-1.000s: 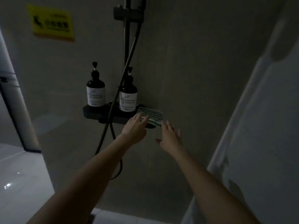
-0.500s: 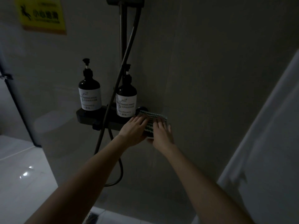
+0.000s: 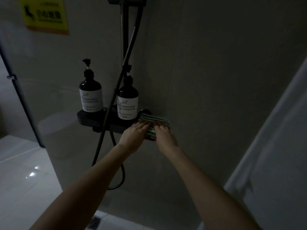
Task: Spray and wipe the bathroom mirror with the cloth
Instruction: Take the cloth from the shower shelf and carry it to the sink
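Wall: a dim grey shower wall (image 3: pixel 216 80) fills most of the view, with a yellow warning sign (image 3: pixel 45 15) at upper left and a pale curtain or panel (image 3: pixel 274 163) at the right edge.
Shower fitting: a vertical rail (image 3: pixel 124 39) and a dark hose (image 3: pixel 116 90) run down to a black shelf (image 3: pixel 86 116) fixed to the wall.
Bottles: two dark pump bottles, one on the left (image 3: pixel 90 95) and one on the right (image 3: pixel 127 103), stand upright on the shelf.
Cloth: the green-and-white striped cloth (image 3: pixel 153 119) lies at the shelf's right end, just beside the right-hand bottle, part of it hanging over the front edge.
Left hand: the left hand (image 3: pixel 134 135) lies on the cloth's left part, fingers bent onto it; in this light it probably grasps it, though the grip is not clear.
Right hand: the right hand (image 3: pixel 163 134) covers the cloth's right part, fingers curled into the fabric.
Step in hand: gathering the cloth; no mirror or spray bottle is in view, so spraying and wiping seem not yet begun.
Next move: lift the cloth clear without knocking the near bottle or snagging the hose, then find the spray and the mirror.
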A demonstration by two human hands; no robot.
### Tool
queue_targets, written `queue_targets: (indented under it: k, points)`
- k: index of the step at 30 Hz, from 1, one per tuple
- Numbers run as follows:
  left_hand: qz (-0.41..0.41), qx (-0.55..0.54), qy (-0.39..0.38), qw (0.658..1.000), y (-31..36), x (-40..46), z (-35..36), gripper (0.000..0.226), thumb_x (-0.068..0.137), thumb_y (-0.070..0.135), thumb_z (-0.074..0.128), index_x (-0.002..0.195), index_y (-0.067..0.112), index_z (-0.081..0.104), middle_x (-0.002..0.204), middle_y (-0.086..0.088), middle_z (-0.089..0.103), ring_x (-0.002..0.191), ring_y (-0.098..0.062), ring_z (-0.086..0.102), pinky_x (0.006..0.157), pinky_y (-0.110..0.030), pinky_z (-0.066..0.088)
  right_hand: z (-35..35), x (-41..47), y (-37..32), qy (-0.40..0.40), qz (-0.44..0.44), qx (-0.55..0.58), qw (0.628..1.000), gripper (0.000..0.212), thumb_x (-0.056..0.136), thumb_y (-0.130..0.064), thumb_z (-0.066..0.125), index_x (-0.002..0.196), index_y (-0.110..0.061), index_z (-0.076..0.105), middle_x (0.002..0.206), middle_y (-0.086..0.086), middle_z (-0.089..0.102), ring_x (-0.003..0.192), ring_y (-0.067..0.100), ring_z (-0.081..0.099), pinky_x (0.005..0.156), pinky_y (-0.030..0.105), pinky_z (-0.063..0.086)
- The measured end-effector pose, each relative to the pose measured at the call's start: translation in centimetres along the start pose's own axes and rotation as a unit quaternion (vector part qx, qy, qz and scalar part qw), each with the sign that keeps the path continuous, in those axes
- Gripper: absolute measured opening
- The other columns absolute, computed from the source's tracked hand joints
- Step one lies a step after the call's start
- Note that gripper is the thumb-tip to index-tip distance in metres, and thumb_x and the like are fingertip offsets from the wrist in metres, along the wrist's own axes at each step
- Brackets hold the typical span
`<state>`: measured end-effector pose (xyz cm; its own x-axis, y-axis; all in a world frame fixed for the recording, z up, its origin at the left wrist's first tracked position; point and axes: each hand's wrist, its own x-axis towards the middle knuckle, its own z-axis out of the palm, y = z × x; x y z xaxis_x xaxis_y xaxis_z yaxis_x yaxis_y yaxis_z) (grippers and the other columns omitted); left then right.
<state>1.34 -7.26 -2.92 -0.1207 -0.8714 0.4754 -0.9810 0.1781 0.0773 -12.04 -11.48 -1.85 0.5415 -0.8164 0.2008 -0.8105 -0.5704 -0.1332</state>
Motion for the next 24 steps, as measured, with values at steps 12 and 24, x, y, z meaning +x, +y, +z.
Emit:
queue_targets:
  k: [12, 24]
  points:
    - [-0.027, 0.109, 0.035, 0.993, 3.0, -3.5, 0.2, 0.065, 0.074, 0.010, 0.071, 0.134, 0.004, 0.047, 0.136, -0.014, 0.052, 0.127, -0.028, 0.049, 0.105, -0.041, 0.038, -0.6, -3.8, 0.2, 0.020, -0.033, 0.055, 0.998, 0.059, 0.098, 0.003, 0.031, 0.151, -0.013, 0.012, 0.159, 0.004, 0.013, 0.145, 0.018, 0.012, 0.114, 0.030, 0.017]
    - [-0.013, 0.069, 0.014, 0.997, 3.0, -5.3, -0.5, 0.055, 0.090, -0.002, 0.043, 0.143, 0.004, 0.030, 0.151, -0.016, 0.030, 0.141, -0.031, 0.027, 0.115, -0.040, 0.018, -0.1, -6.2, -0.5, -0.012, -0.044, 0.050, 0.998, 0.059, 0.098, 0.004, 0.028, 0.152, -0.014, 0.013, 0.159, 0.004, 0.013, 0.144, 0.018, 0.017, 0.114, 0.031, 0.022]
